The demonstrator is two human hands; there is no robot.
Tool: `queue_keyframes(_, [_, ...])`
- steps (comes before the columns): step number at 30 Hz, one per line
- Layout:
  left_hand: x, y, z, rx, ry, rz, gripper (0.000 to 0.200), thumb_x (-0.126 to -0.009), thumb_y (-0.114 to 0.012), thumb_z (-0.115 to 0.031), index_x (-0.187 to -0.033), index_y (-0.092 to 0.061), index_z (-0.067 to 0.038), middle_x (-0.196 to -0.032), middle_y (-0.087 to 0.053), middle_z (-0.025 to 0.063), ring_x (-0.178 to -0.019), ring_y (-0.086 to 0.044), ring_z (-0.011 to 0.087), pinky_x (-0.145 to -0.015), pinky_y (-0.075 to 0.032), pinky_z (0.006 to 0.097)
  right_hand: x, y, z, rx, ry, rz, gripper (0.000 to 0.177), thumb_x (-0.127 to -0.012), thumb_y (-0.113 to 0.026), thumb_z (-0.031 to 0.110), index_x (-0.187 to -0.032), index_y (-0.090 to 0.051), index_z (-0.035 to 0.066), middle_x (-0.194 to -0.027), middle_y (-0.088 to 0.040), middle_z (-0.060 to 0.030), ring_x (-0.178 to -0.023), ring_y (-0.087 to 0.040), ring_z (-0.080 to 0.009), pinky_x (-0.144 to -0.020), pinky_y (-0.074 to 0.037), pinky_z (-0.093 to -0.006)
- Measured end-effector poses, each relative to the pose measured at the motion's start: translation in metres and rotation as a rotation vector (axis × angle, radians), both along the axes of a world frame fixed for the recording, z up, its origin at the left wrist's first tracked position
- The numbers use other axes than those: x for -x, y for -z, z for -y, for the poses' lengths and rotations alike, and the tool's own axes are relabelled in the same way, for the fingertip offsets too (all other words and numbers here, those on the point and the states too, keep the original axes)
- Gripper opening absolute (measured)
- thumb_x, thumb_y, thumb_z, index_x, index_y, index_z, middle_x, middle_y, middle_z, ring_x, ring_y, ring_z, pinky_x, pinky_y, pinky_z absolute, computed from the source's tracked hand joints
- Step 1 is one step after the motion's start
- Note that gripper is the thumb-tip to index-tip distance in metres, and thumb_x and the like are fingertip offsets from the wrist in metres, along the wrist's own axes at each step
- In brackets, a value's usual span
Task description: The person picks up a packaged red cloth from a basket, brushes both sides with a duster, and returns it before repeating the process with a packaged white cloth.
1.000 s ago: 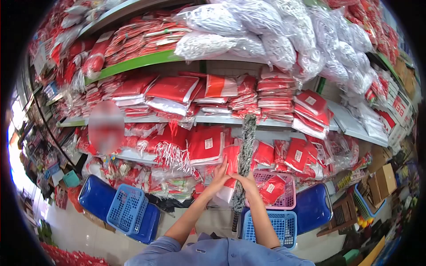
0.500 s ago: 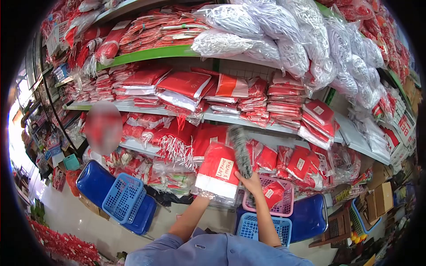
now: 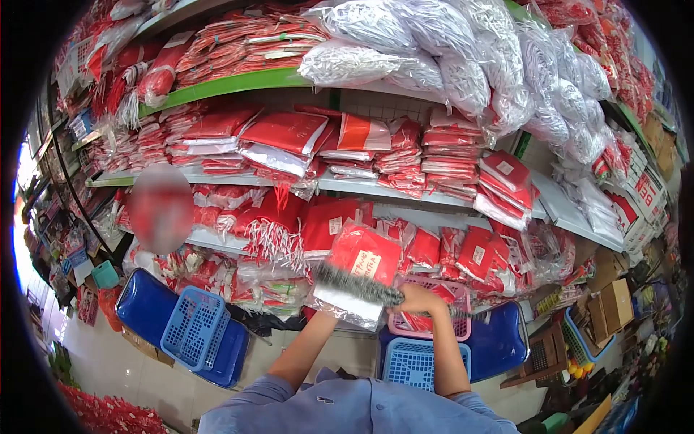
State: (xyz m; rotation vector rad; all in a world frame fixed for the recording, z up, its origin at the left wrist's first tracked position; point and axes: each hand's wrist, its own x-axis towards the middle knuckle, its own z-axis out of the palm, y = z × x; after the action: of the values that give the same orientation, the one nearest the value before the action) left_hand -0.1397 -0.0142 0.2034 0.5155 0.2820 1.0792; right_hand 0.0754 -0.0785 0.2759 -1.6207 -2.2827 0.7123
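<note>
My left hand (image 3: 327, 323) supports a plastic-wrapped packet of red and white cloth (image 3: 371, 249) from below; its fingers are mostly hidden behind the packet. A white label with red handwriting is stuck on the red part. My right hand (image 3: 419, 299) is closed round a dark grey, fluffy duster (image 3: 358, 284). The bristles lie across the packet's lower half, covering part of the label, and the thin handle sticks out to the right. Beneath my right hand is a pink basket (image 3: 463, 329) with red packets in it.
Shelves (image 3: 426, 195) ahead carry stacks of red and white packets, with bulging bags of white strips (image 3: 405, 29) above. Blue chairs (image 3: 499, 340) stand on both sides. A blue basket (image 3: 191, 325) is on the left chair, another blue basket (image 3: 426, 362) near my body.
The duster has swung from upright beside the packet to lying across it. My right hand has moved slightly right and down, and the packet slightly up and right.
</note>
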Motion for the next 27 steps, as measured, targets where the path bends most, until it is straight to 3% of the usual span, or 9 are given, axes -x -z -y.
queue_keyframes(1, [0.000, -0.001, -0.001, -0.002, 0.005, 0.002, 0.057, -0.091, -0.037, -0.041, -0.138, -0.030, -0.008, -0.136, -0.037, 0.0100, -0.124, -0.035, 0.0202, -0.105, -0.026, 0.0358, 0.003, -0.004, 0.005, 0.006, -0.134, 0.025, 0.043, -0.066, -0.068, 0.030, -0.091, -0.062, -0.005, -0.080, -0.064, -0.0217, -0.071, -0.062, -0.0364, -0.066, -0.049, -0.0411])
queue_keyframes(6, [-0.002, 0.002, 0.001, -0.010, 0.014, -0.004, 0.058, -0.092, -0.035, -0.041, -0.138, -0.029, -0.007, -0.137, -0.035, 0.0100, -0.125, -0.033, 0.0208, -0.106, -0.024, 0.0357, -0.006, 0.009, -0.002, -0.187, 0.578, 0.025, 0.036, -0.064, -0.064, 0.023, -0.087, -0.062, -0.004, -0.080, -0.060, -0.0271, -0.079, -0.061, -0.0369, -0.071, -0.047, -0.0407])
queue_keyframes(9, [-0.002, 0.000, 0.001, -0.012, 0.023, -0.010, 0.058, -0.092, -0.035, -0.041, -0.139, -0.028, -0.007, -0.138, -0.034, 0.0100, -0.126, -0.032, 0.0211, -0.106, -0.023, 0.0357, 0.000, -0.003, 0.013, -0.045, 0.165, -0.142, 0.034, -0.064, -0.062, 0.022, -0.087, -0.062, -0.003, -0.078, -0.060, -0.0277, -0.078, -0.061, -0.0381, -0.070, -0.047, -0.0418])
queue_keyframes(10, [-0.003, 0.001, 0.002, -0.014, 0.025, -0.014, 0.058, -0.092, -0.034, -0.041, -0.139, -0.028, -0.007, -0.139, -0.033, 0.0100, -0.127, -0.031, 0.0212, -0.106, -0.023, 0.0357, 0.000, 0.001, 0.013, 0.057, 0.070, 0.042, 0.034, -0.064, -0.061, 0.022, -0.087, -0.062, -0.003, -0.079, -0.060, -0.0274, -0.079, -0.061, -0.0377, -0.071, -0.047, -0.0420])
queue_keyframes(13, [-0.004, 0.000, 0.001, -0.016, 0.030, -0.023, 0.058, -0.092, -0.034, -0.042, -0.139, -0.028, -0.007, -0.140, -0.032, 0.0100, -0.128, -0.030, 0.0215, -0.107, -0.022, 0.0356, -0.001, -0.001, 0.016, 0.034, 0.186, 0.120, 0.051, -0.062, -0.069, 0.037, -0.093, -0.061, -0.003, -0.085, -0.060, -0.0287, -0.084, -0.061, -0.0385, -0.076, -0.047, -0.0423])
queue_keyframes(17, [-0.003, 0.001, 0.002, -0.020, 0.032, -0.030, 0.059, -0.093, -0.032, -0.042, -0.140, -0.027, -0.007, -0.141, -0.030, 0.0100, -0.129, -0.028, 0.0219, -0.107, -0.020, 0.0356, -0.014, 0.035, 0.002, -0.184, 0.576, -0.059, 0.047, -0.063, -0.067, 0.036, -0.088, -0.062, -0.004, -0.084, -0.060, -0.0279, -0.081, -0.060, -0.0408, -0.074, -0.048, -0.0437])
queue_keyframes(20, [-0.001, 0.001, 0.002, -0.024, 0.042, -0.029, 0.059, -0.093, -0.032, -0.042, -0.140, -0.026, -0.007, -0.142, -0.029, 0.0100, -0.130, -0.026, 0.0223, -0.108, -0.019, 0.0355, -0.006, 0.022, 0.014, -0.018, 0.152, 0.124, 0.044, -0.064, -0.066, 0.034, -0.086, -0.062, -0.004, -0.081, -0.060, -0.0276, -0.080, -0.059, -0.0412, -0.073, -0.048, -0.0448])
queue_keyframes(23, [-0.005, 0.001, -0.001, -0.034, 0.043, -0.034, 0.059, -0.093, -0.031, -0.043, -0.140, -0.025, -0.007, -0.143, -0.028, 0.0100, -0.131, -0.025, 0.0226, -0.108, -0.018, 0.0355, -0.007, 0.021, 0.016, -0.050, 0.232, 0.022, 0.043, -0.064, -0.067, 0.035, -0.082, -0.063, -0.004, -0.077, -0.060, -0.0267, -0.077, -0.060, -0.0415, -0.071, -0.048, -0.0458])
queue_keyframes(27, [-0.014, 0.002, 0.006, -0.080, 0.060, -0.090, 0.060, -0.094, -0.030, -0.043, -0.141, -0.024, -0.007, -0.144, -0.026, 0.0100, -0.133, -0.023, 0.0230, -0.109, -0.017, 0.0354, 0.012, 0.013, 0.015, -0.490, 0.712, -0.166, 0.045, -0.071, -0.068, 0.040, -0.073, -0.063, -0.004, -0.067, -0.060, -0.0239, -0.067, -0.062, -0.0356, -0.064, -0.048, -0.0418])
